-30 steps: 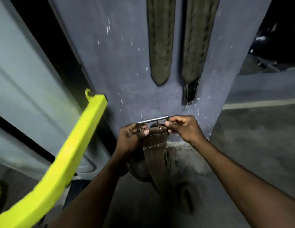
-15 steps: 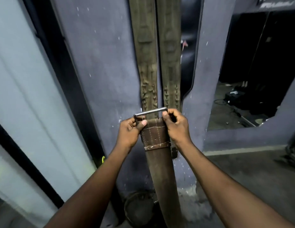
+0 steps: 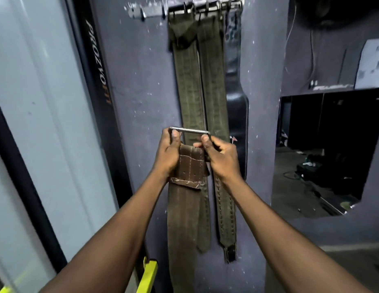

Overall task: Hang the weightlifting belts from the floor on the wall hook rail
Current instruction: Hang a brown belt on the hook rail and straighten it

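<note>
I hold a brown leather weightlifting belt (image 3: 185, 218) upright in front of a blue-grey pillar. My left hand (image 3: 168, 155) grips the left side of its steel buckle (image 3: 189, 130), and my right hand (image 3: 219, 155) pinches the buckle's right side. The strap hangs straight down between my forearms. High on the pillar is the metal hook rail (image 3: 146, 11). Two olive belts (image 3: 188, 81) and a black belt (image 3: 236, 106) hang from it by their buckles. Bare hooks show at the rail's left end.
A white panel with a black frame (image 3: 93, 81) stands left of the pillar. A yellow bar (image 3: 148, 275) pokes up at the bottom by my left forearm. To the right, a dark opening (image 3: 324, 149) shows floor clutter.
I have raised the belt from near the floor to chest height. My view has tilted up, so the hook rail and the tops of the hung belts have come into sight.
</note>
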